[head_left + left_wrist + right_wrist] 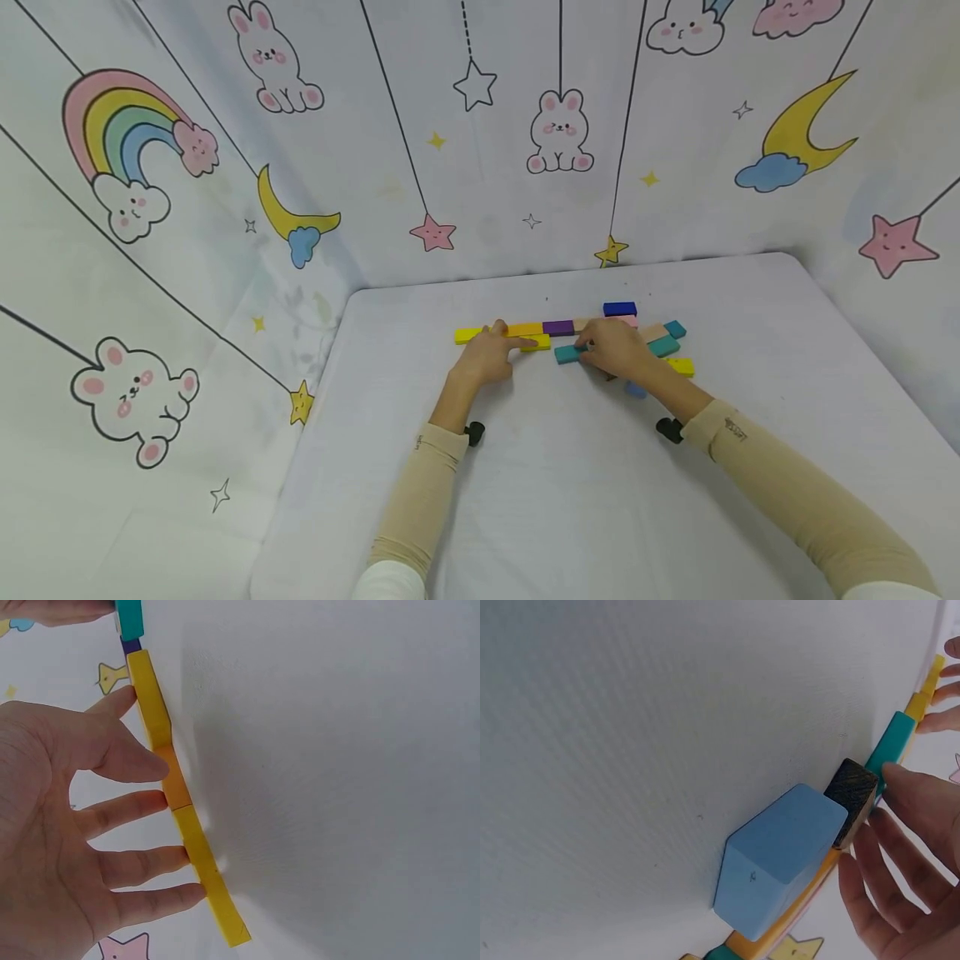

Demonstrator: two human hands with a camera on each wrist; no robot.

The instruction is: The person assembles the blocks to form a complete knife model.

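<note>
Sleeves (pixel 416 500) in beige cross the white worktop (pixel 562 500). Beyond a light-blue block (pixel 780 851), the right hand (pixel 618 348) pinches a teal block (pixel 567 354) in its grip. The left hand's (pixel 486 358) grip is apart, straight fingers touching yellow blocks (pixel 214 881). Farther back lie a purple block (pixel 558 328) and, behind, a dark-blue block (pixel 619 309).
</note>
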